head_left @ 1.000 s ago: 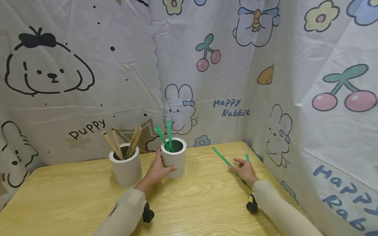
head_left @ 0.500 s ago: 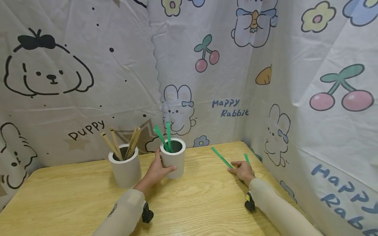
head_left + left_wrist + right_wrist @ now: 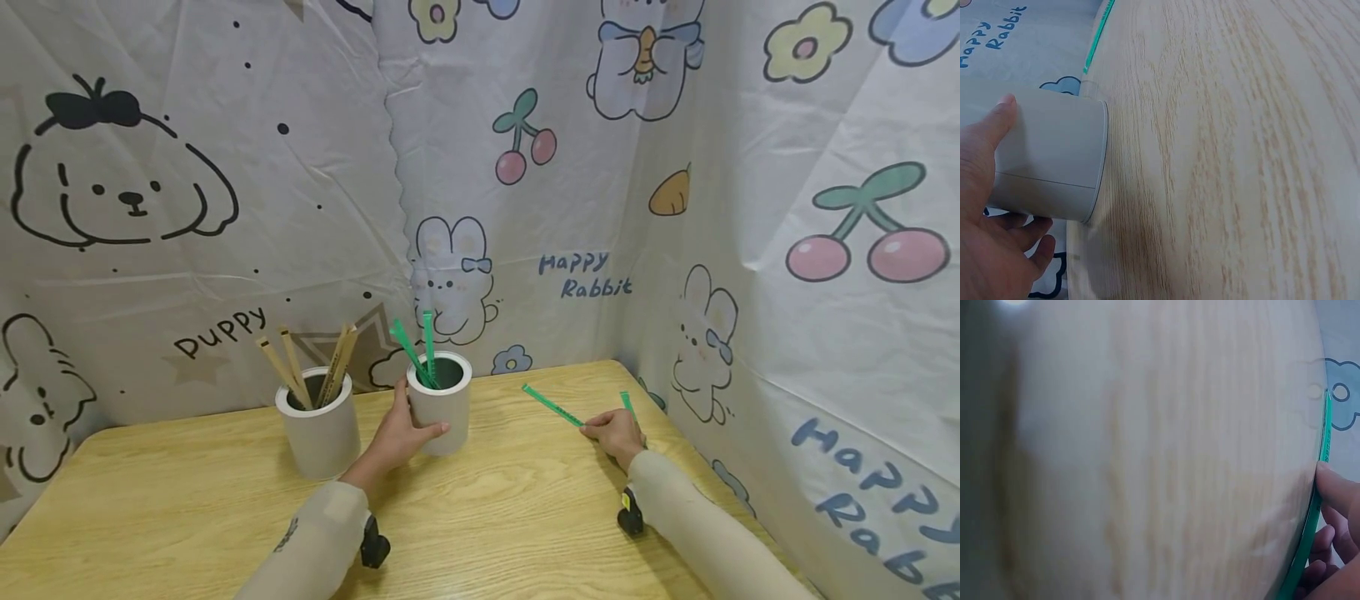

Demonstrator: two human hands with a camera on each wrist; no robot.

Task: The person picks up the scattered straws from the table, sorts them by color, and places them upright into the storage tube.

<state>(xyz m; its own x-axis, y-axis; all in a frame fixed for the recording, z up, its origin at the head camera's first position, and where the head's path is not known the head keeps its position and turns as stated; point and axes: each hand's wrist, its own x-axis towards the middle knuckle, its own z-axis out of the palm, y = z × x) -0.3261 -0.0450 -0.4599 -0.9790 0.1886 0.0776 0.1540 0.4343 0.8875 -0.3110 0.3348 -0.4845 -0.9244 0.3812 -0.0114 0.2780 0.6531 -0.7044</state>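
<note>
My left hand [image 3: 396, 435] grips a white cylindrical holder [image 3: 441, 421], its thumb across the front. Several slim green sticks [image 3: 430, 346] lean in that holder. In the left wrist view the holder [image 3: 1054, 147] stands on the table, with the fingers [image 3: 1025, 237] behind it. At the right, my right hand [image 3: 617, 435] pinches a slim green stick [image 3: 551, 404] printed with small dark marks. The right wrist view has the thumb pressed on this stick [image 3: 1327, 434]. Another green stick [image 3: 627, 404] shows just beyond the right hand, partly hidden by it.
A second white holder [image 3: 321, 433] with several tan sticks [image 3: 337, 362] stands left of my left hand. The wood-grain table [image 3: 480, 517] meets printed cloth [image 3: 330, 208] at the back and right.
The right hand's fingers have closed on the green stick, and its far end has swung left. The left hand and its holder stay where they were.
</note>
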